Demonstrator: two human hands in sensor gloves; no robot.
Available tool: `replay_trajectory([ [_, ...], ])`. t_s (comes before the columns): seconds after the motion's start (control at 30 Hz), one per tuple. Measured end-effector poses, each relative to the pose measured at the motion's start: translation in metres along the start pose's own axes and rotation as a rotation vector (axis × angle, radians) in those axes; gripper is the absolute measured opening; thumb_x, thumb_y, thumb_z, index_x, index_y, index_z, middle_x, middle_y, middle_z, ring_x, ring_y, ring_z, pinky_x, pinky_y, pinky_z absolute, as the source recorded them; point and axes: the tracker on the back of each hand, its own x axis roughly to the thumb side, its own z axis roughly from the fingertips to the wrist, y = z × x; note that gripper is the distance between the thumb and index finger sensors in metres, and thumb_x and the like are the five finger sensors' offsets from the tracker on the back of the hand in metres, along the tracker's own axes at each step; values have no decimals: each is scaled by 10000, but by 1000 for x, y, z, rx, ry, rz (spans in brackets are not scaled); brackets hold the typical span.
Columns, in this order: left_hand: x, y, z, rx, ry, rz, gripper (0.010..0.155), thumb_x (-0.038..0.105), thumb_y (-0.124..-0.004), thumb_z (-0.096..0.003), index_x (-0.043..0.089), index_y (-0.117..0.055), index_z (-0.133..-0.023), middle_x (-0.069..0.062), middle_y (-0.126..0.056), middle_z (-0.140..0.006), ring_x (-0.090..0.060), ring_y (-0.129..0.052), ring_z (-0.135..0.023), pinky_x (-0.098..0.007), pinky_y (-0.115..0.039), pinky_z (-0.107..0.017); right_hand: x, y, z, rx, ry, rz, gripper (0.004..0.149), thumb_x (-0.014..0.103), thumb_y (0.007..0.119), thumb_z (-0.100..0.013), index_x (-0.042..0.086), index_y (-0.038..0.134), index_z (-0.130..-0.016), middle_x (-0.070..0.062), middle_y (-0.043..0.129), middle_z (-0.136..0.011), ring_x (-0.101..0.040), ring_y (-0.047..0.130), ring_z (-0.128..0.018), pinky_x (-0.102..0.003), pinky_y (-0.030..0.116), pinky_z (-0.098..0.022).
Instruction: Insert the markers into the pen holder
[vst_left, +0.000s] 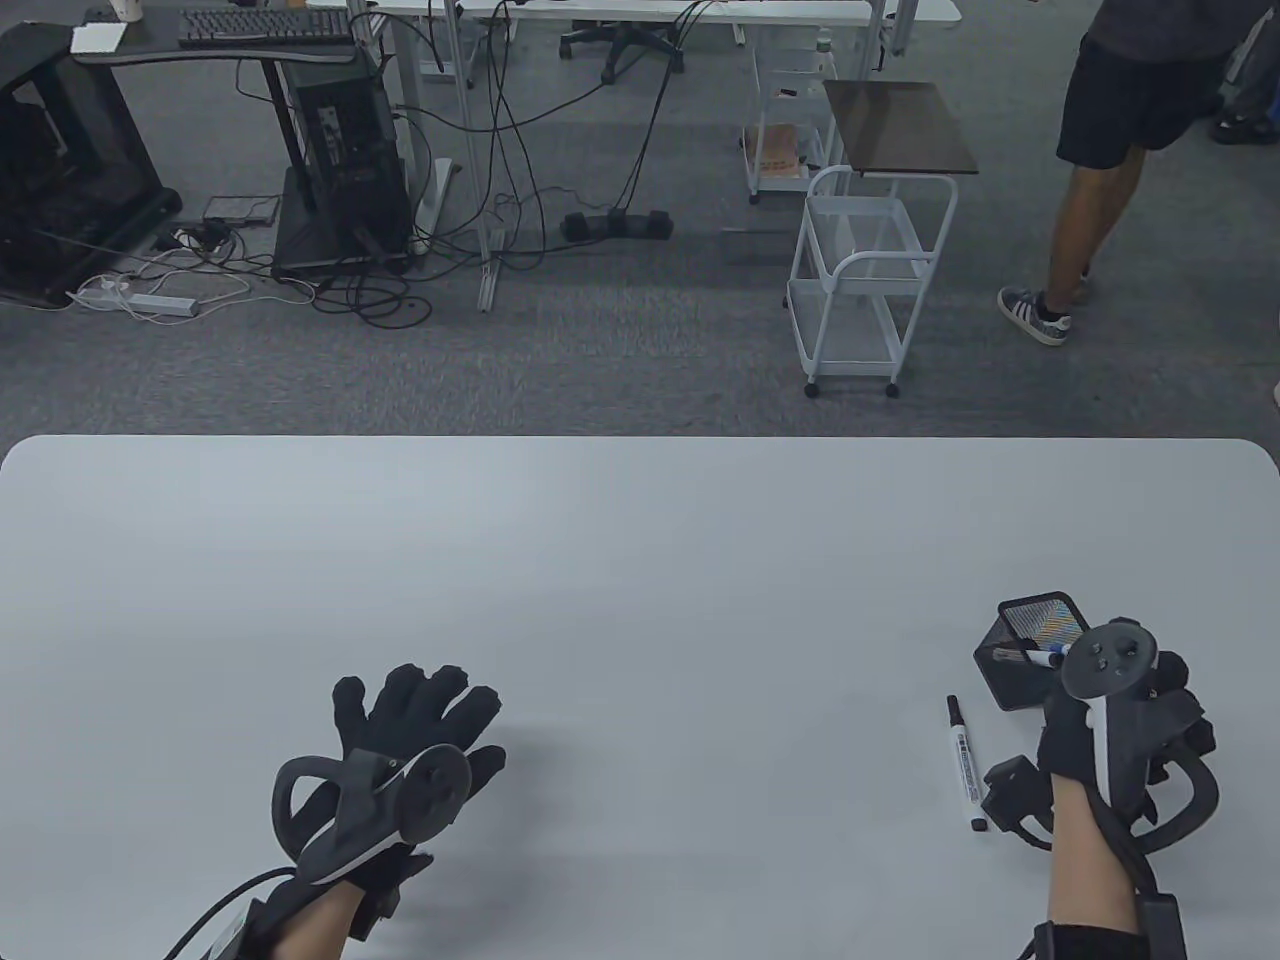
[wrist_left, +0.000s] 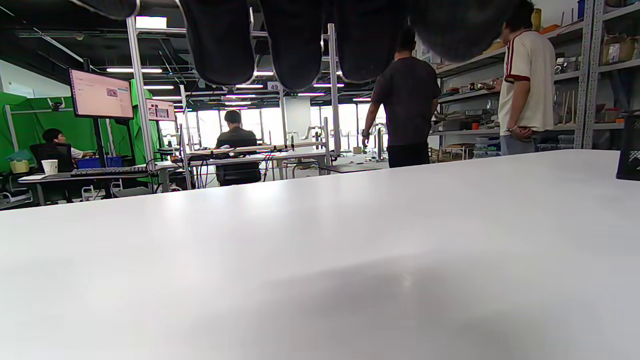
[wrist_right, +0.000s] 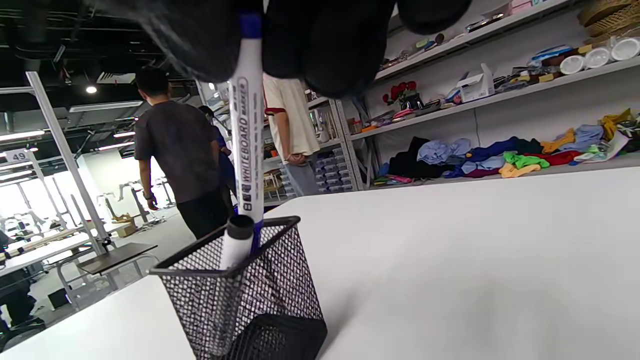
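Step in hand, by my read: dropping a marker into the pen holder (vst_left: 1032, 648), lower right of the table view. Right hand (vst_left: 1110, 720) sits just right of the holder, mostly hidden under its tracker there. In the right wrist view the fingers (wrist_right: 320, 45) at the top edge grip a blue-capped whiteboard marker (wrist_right: 246, 130), near upright, its lower end already below the rim of the mesh holder (wrist_right: 240, 300). A black-capped marker (wrist_right: 236, 245) already stands inside, leaning at the near rim. One more black marker (vst_left: 965, 762) lies flat on the table (vst_left: 640, 560), just left of the right hand and below the holder, untouched. Left hand (vst_left: 400, 760) is at lower left of the table view, fingers spread wide and flat, holding nothing; the left wrist view shows only fingertips (wrist_left: 295, 45) along the top edge over bare tabletop. So roughly one marker in, one going in, one left. Next likely calls for releasing the blue one so it falls in, then reaching down-left for the lying marker. Risk: the light holder could tip if nudged.
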Motion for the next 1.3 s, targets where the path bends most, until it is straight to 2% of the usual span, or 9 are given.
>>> replay_trajectory([
  [0.6, -2, -1, -2, -23, 10, -1, 595, 641, -643, -557, 466, -596, -1123, 59, -594, -1266, -391, -612, -1214, -759, -383, -826, 12, 35, -12, 96, 51, 0, 486, 423, 590, -697, 405, 436, -1158, 0, 543, -1101, -236, 674, -993, -570, 390, -829],
  [1.03, -5, -2, -4, -31, 20, 5, 595, 639, -645, -556, 462, -600, -1123, 54, -599, -1264, -397, -612, -1212, -762, -384, -822, 11, 46, -17, 146, 61, -7, 507, 443, 575, -701, 425, 384, -1171, 25, 508, -1129, -229, 636, -1026, -564, 362, -841],
  [1.17, -4, -2, -4, -36, 20, 0, 596, 640, -644, -557, 462, -598, -1124, 54, -595, -1265, -396, -609, -1213, -761, -382, -823, 9, 48, -18, 157, 63, -9, 565, 508, 570, -684, 429, 321, -1185, 16, 474, -1157, -241, 612, -1045, -567, 345, -843],
  [1.3, -4, -2, -4, -40, 22, -4, 596, 639, -645, -557, 463, -598, -1124, 56, -598, -1264, -397, -610, -1212, -764, -382, -821, 5, 40, -16, 141, 51, -24, 672, 610, 533, -654, 387, 226, -1208, -20, 362, -1214, -293, 545, -1090, -583, 313, -841],
])
